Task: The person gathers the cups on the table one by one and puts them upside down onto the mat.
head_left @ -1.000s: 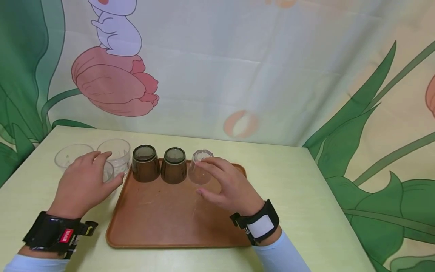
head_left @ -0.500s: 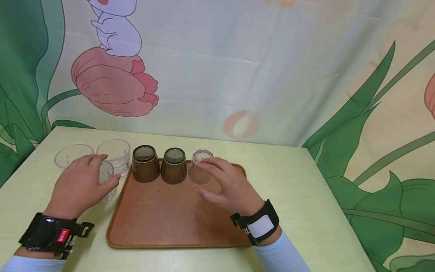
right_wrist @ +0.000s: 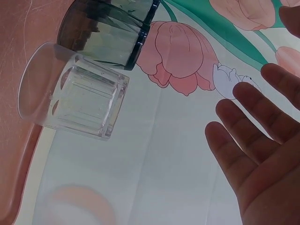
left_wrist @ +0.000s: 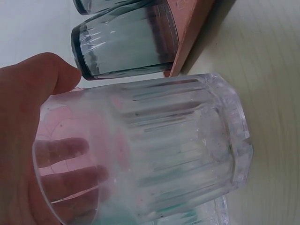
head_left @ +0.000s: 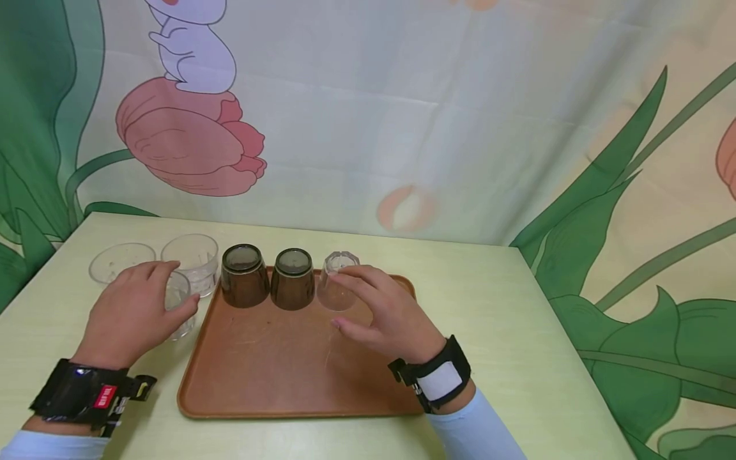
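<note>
**Your left hand [head_left: 129,310] grips the near glass [left_wrist: 183,145]; your right hand [head_left: 388,313] is spread by the small glass [right_wrist: 79,98]**

Your left fingers and thumb are parted just enough to span the near glass at its rim: the thumb lies on the side toward the tray [head_left: 270,377], and the fingers show through the clear wall on the other side. The glass has its rim up and stands just beside the tray's left edge; you cannot tell from here whether its base touches the table [head_left: 489,396]. Two more clear glasses, the middle one [head_left: 192,255] and the far-left one [head_left: 117,263], sit rim up behind it, the far-left one partly hidden by your hand.

Your right hand has its fingers held apart, thumb well away from them, and holds nothing. In the head view it overlaps the small glass, but the right wrist view shows a gap between them. That glass is clear and upside down, at the back of the brown tray. It ends a row with two smoky glasses, also upside down: the left smoky one [head_left: 245,281] and the right smoky one [head_left: 292,284], which sits next to it.

You wear black wrist straps [head_left: 75,393] and light blue sleeves [head_left: 485,431]. Behind the pale table hangs a cloth [head_left: 333,128] printed with flowers and green leaves.
</note>
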The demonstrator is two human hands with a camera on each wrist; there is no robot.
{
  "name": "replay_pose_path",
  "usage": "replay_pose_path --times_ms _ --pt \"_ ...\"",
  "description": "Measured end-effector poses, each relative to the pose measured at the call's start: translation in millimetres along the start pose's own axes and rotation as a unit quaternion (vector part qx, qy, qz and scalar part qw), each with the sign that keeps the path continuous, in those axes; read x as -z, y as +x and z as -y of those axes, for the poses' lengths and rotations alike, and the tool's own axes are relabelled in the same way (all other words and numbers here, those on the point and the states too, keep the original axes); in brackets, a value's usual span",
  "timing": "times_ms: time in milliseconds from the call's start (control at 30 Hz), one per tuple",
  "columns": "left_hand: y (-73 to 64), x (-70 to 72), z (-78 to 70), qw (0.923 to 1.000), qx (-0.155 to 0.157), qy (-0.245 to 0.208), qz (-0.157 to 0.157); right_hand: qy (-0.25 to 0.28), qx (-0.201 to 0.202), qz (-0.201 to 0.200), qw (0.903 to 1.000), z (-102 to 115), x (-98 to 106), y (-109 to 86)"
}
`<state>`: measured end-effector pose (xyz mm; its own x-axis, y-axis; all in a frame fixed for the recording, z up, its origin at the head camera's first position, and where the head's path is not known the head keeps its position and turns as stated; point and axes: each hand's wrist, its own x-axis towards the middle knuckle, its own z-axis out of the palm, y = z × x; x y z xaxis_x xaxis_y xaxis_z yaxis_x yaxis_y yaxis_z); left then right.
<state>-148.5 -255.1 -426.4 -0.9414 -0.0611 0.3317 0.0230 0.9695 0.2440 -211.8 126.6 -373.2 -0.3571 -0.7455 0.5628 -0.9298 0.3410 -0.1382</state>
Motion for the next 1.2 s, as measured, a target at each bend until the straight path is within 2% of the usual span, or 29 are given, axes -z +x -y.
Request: replay_pose_path --times_ms 267,633,933,1200 --pt "1.2 0.8 0.4 1.0000 -0.002 -0.002 0.008 0.003 0.003 -0.002 1.0000 -0.1 0.7 0.9" --pt "-2.7 2.3 -1.3 0.9995 -0.021 0.022 -0.001 0.004 -0.001 -0.002 1.0000 0.5 0.6 0.5" --pt "-5.6 1.8 -2.0 0.9988 -0.024 0.042 -0.006 0.001 -0.001 -0.007 1.0000 1.6 0.6 0.7" --pt "-5.8 3.7 -1.7 0.9984 -0.031 0.047 0.001 0.000 -0.006 -0.003 1.0000 2.7 1.3 0.7"
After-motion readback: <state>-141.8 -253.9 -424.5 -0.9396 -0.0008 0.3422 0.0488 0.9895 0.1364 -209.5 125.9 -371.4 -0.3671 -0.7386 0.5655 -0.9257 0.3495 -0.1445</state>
